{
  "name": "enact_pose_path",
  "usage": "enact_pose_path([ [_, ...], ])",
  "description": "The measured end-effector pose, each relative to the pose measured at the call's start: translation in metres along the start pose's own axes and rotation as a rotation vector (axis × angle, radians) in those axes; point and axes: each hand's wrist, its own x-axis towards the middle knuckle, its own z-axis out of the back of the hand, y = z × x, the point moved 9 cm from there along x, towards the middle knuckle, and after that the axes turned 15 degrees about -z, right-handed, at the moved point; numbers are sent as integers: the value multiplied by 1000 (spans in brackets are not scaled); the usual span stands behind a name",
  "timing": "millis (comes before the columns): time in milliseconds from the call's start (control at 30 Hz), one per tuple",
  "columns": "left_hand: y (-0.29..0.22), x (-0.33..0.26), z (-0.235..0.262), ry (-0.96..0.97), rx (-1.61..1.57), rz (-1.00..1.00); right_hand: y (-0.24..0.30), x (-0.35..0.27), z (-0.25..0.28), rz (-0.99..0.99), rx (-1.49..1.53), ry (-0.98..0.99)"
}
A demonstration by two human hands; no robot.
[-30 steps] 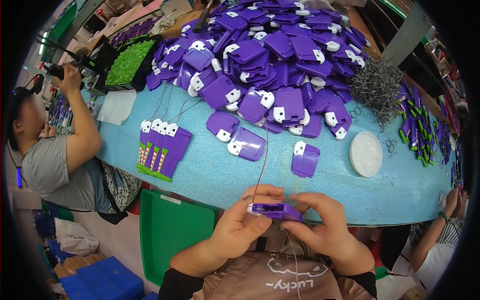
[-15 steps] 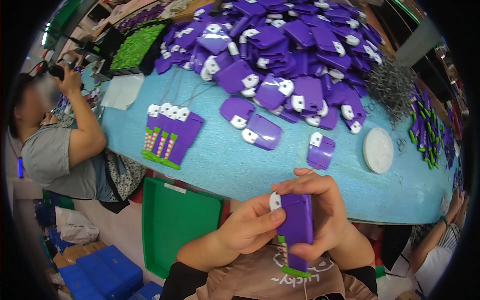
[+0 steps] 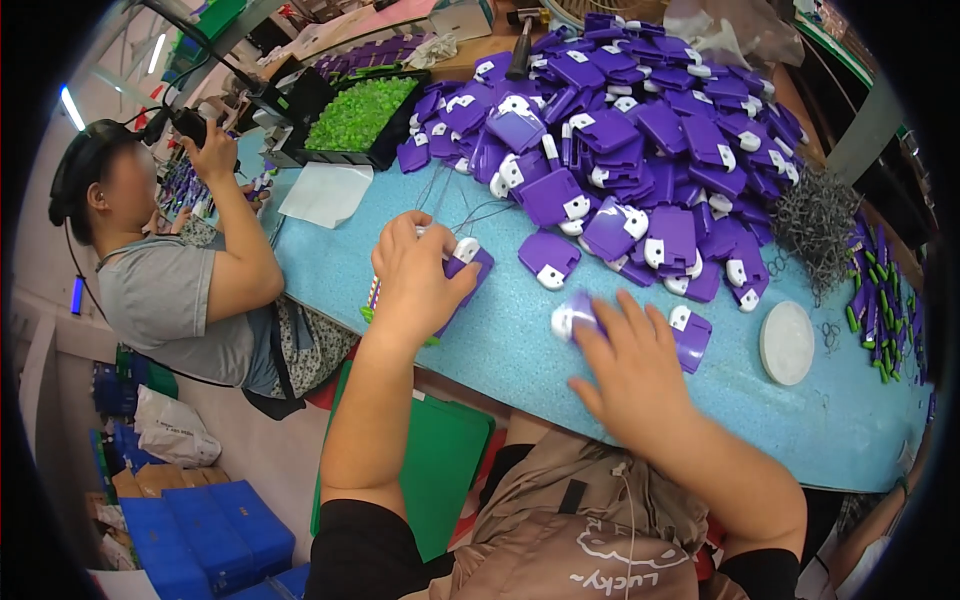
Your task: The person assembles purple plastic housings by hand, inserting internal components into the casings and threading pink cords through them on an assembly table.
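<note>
At the row of assembled flat purple plastic pieces (image 3: 474, 272) on the left of the table, my left hand (image 3: 418, 285) is closed, fingers curled down and thumb against the purple edge. It hides most of the row; a white corner and bits of green show around it. Farther right, my right hand (image 3: 635, 365) reaches over the table with its fingers spread. Its fingertips lie over a motion-blurred purple piece with a white corner (image 3: 570, 320); whether they press on it I cannot tell. Another purple piece (image 3: 692, 340) lies just beyond that hand.
A large heap of purple pieces (image 3: 640, 130) covers the back of the blue table. A black tray of green parts (image 3: 385, 150), a tangle of dark metal rings (image 3: 815, 220), a round white lid (image 3: 787, 343) and a green crate (image 3: 440, 470) stand around. A co-worker (image 3: 185, 280) sits at left.
My hands were together at my chest around a purple piece with a striped leg. Now they are apart: the left at the row, the right over a loose piece. The view has shifted left.
</note>
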Motion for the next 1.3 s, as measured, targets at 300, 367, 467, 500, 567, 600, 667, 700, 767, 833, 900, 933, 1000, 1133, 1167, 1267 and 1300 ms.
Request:
enact_pose_path([
  [300,-172,-39,-10,46,-1182,-192,-65,-69,39,-267,912,43],
  [367,-190,-61,-46,225,-1504,97,-63,-79,33,-287,1037,84],
  [467,-201,-59,-60,65,-1967,418,-70,-88,38,-245,939,-24],
  [500,-204,-61,-64,113,-1916,410,-72,-90,39,-225,874,-21],
  [567,-208,-68,-73,220,-1849,366,-72,-95,41,-191,743,-51],
  [600,-206,-71,-75,300,-1755,338,-68,-96,44,-190,742,-61],
  [667,-208,-70,-68,350,-1679,289,-67,-100,55,-281,398,-197],
  [700,-210,-67,-64,306,-1722,313,-82,-92,50,-363,438,-152],
  [767,-214,-70,-60,258,-1817,391,-95,-89,73,-389,394,-264],
  [833,-209,-75,-58,319,-1897,527,-130,-82,104,-414,267,-468],
  [900,-207,-80,-57,323,-2010,506,-205,-82,135,-647,115,-616],
  [933,-216,-75,-54,308,-2121,502,-244,-89,155,-697,-157,-681],
  [1000,-236,-62,-47,261,-2306,498,-321,-118,156,-733,-565,-556],
  [1133,-238,-75,-54,430,-2247,640,-285,-135,141,-601,-534,-473],
  [1167,-238,-76,-57,417,-2248,655,-286,-138,138,-652,-436,-371],
  [1267,-252,-80,-62,699,-2151,606,-277,-141,138,-727,-150,-208],
  [1300,-250,-83,-63,703,-2148,612,-275,-141,132,-735,44,-151],
])
